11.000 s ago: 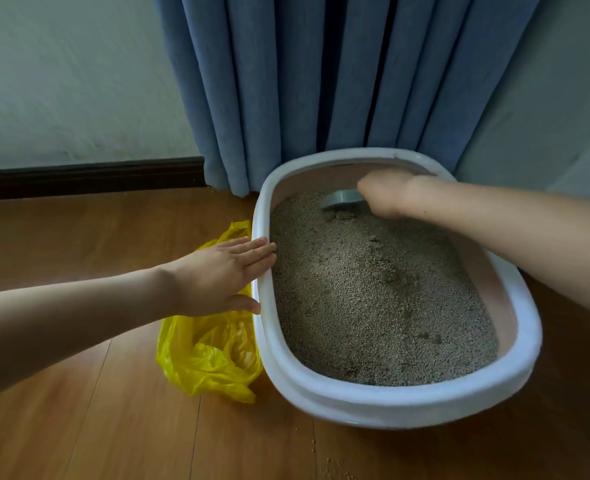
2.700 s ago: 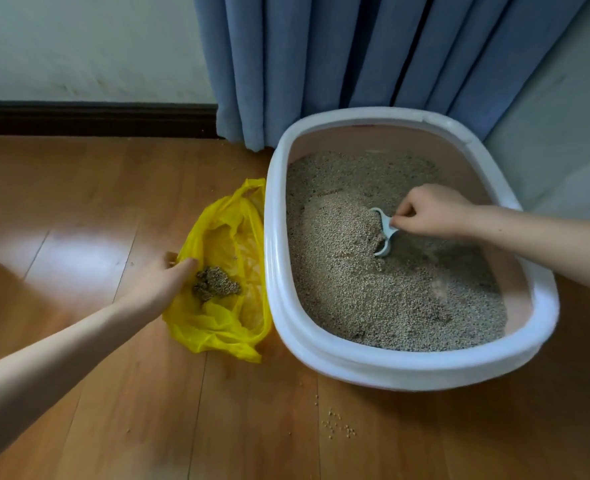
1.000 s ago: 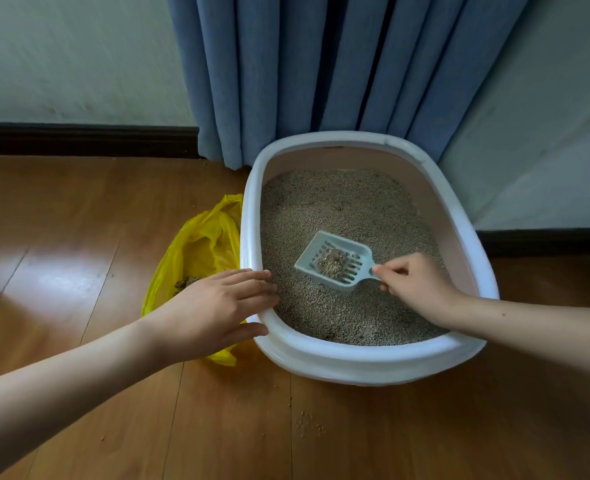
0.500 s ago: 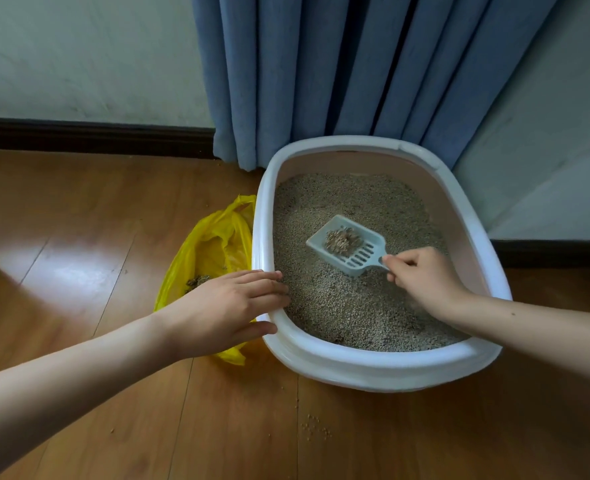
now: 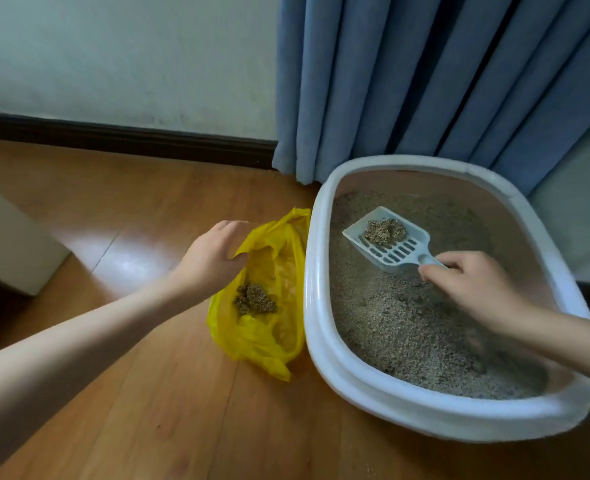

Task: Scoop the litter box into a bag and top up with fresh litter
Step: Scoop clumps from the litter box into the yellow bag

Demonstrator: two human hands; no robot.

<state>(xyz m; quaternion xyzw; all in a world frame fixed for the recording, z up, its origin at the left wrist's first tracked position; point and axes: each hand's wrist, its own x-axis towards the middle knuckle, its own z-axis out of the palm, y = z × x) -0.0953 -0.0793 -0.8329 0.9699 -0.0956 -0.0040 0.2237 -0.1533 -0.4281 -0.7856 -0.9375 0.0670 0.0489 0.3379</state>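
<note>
A white oval litter box (image 5: 316, 327) sits on the wooden floor, filled with grey-brown litter (image 5: 408, 323). My right hand (image 5: 473, 289) grips the handle of a pale slotted scoop (image 5: 387, 242), held above the litter with a clump (image 5: 383, 231) on its blade. A yellow plastic bag (image 5: 269, 327) lies against the box's left side, with a dark clump (image 5: 253, 299) inside. My left hand (image 5: 210, 258) pinches the bag's upper left edge and holds its mouth apart.
A blue curtain (image 5: 442, 81) hangs behind the box against the wall. A dark skirting board (image 5: 120, 136) runs along the left wall. A pale block-like object (image 5: 6, 251) stands at the far left. A few litter grains lie on the floor near the box.
My left hand has left the box's rim and taken hold of the bag's edge, pulling it apart. The scoop with its clump has risen and shifted toward the far left of the box.
</note>
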